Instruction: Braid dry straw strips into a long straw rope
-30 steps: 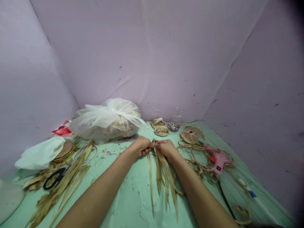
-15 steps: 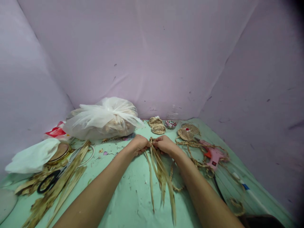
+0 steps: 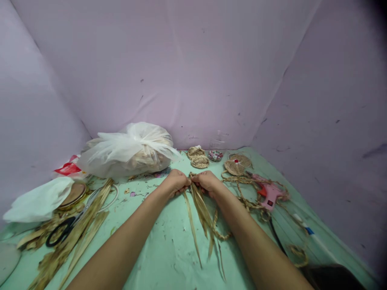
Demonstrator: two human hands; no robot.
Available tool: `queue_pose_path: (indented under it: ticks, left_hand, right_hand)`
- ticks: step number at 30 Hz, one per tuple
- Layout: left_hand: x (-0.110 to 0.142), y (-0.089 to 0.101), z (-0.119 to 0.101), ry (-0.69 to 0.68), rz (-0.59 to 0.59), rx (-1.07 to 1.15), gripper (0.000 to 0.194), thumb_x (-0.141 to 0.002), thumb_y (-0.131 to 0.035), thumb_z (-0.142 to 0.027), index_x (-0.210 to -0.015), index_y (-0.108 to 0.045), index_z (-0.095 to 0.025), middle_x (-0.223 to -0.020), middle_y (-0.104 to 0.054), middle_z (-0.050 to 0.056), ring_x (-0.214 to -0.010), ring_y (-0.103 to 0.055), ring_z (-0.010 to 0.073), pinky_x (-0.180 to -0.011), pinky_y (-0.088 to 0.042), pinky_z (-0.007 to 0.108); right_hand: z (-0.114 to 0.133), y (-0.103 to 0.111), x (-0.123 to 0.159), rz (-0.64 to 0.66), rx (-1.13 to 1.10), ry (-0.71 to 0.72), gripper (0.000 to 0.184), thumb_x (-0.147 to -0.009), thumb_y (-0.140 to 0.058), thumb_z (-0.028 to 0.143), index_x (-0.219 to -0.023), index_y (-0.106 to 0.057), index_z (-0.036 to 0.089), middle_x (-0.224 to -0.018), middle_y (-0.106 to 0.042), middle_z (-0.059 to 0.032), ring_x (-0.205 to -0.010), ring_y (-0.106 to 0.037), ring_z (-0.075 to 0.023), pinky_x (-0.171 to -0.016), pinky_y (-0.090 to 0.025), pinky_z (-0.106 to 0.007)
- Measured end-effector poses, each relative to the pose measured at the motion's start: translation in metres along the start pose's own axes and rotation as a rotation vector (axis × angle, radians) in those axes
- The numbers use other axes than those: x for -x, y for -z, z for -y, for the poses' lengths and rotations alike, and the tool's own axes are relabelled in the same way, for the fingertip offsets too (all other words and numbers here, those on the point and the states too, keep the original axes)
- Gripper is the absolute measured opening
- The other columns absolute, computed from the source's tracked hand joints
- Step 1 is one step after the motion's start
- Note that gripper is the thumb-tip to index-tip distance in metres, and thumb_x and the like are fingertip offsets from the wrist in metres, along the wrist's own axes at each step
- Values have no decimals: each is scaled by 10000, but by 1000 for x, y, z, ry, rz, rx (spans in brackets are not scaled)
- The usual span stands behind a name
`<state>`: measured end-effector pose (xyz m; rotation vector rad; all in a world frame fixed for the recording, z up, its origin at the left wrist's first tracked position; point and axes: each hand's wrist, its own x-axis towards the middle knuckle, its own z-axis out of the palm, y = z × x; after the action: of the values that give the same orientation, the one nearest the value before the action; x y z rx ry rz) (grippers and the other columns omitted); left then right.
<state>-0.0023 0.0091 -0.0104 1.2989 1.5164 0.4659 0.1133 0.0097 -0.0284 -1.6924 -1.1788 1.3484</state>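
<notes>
Left hand (image 3: 177,183): fingers curled into a pinch near the gathered top of the strips, with one narrow strip hanging below it.
Right hand (image 3: 208,182): almost meeting the left, thumb and fingertips closed on the same bundle.
Strips: long, flat, tan-brown dried plant-fibre strips (image 3: 201,205), gathered between the two hands at mid-surface, their loose ends fanning toward the wearer.
Handling: probably very light, dry and pliable, a little slick, and apt to split along the grain if pulled hard; best held close to the gathered top, each strip pinched flat.
Beside the right forearm: a curved length of tan braided cord (image 3: 222,237); whether it joins the bundle, I cannot tell.
Beyond the hands: oval coiled straw-coloured pieces (image 3: 200,162), next to a clear container of multicoloured beads (image 3: 215,156).
Right side: a round woven tan piece with a red centre (image 3: 236,165), and a pink plastic glue gun (image 3: 271,196) amid cord.
Left side: black-handled metal scissors (image 3: 60,231) beside more dried strips (image 3: 80,233); farther back, a knotted, translucent white plastic bag (image 3: 130,151).
Underneath: a pale green covered surface (image 3: 160,253), specked with scraps.
</notes>
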Motion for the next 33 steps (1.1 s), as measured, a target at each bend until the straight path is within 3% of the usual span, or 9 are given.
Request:
queue_pose_path:
  ticks: [3,7,11,14,17,19,27,30,33]
  left_hand:
    - [-1,4,0,-64,-45,-26,70,-603,-547,-162,-550,-509,-137,-398,-418,-36,-322,-298,52,-356,-194,193]
    - [10,7,-5,-196,-230,-214,121,-546,-603,-217,-497,-526,-137,-387,-338,-55,-385,-277,52,-397,-202,196]
    - [30,-10,-8,-214,-129,-368,225,-512,-628,-307,-422,-489,-155,-373,-286,-43,-411,-297,78,-416,-177,218]
    - [40,-24,-10,-187,-188,-503,178,-497,-614,-282,-428,-493,-171,-383,-316,-25,-437,-352,110,-435,-187,229]
    - [43,-24,-13,-183,-223,-586,106,-499,-558,-202,-427,-485,-176,-390,-308,-22,-449,-363,121,-443,-194,234]
    - [44,-15,-15,-184,-170,-580,98,-495,-539,-174,-419,-478,-170,-387,-309,-24,-441,-355,113,-439,-196,232]
    - [42,35,-15,-190,296,-173,219,-547,-566,-254,-439,-401,-159,-352,-241,-72,-349,-184,38,-372,-120,205]
    - [36,46,-10,-215,362,-103,175,-535,-611,-277,-521,-512,-133,-380,-352,-59,-350,-269,41,-361,-194,188]
    - [31,52,-6,-214,350,-37,191,-503,-650,-255,-595,-553,-117,-442,-449,-36,-391,-370,52,-368,-254,172]
  right_hand:
    - [-1,0,-1,-12,-4,5,285,-626,-570,158,-417,-376,173,-279,-318,74,-234,-258,-45,-262,-196,-184]
    - [-4,0,-4,-30,-17,10,253,-596,-581,161,-423,-396,172,-276,-317,76,-240,-261,-49,-268,-200,-189]
    - [-7,0,-9,-46,-21,8,233,-538,-588,107,-412,-402,167,-290,-354,67,-278,-303,-50,-284,-222,-183]
    - [-8,-1,-11,-43,-30,10,242,-528,-588,96,-405,-392,169,-304,-368,61,-289,-322,-53,-289,-235,-185]
    - [-8,-1,-11,-41,-31,-1,222,-553,-577,122,-419,-406,170,-294,-351,64,-266,-301,-59,-280,-228,-197]
    - [-8,-1,-10,-47,-28,-9,204,-568,-572,132,-435,-421,167,-291,-343,67,-255,-280,-57,-277,-222,-199]
    - [-11,0,-15,-68,25,-2,210,-580,-586,180,-439,-433,155,-299,-343,60,-246,-282,-52,-277,-222,-189]
    - [-10,0,-14,-71,18,-4,161,-562,-558,135,-450,-445,151,-302,-345,61,-246,-284,-53,-274,-219,-188]
    - [-7,0,-10,-74,14,-8,134,-555,-539,105,-459,-456,147,-308,-357,59,-249,-287,-55,-274,-226,-191]
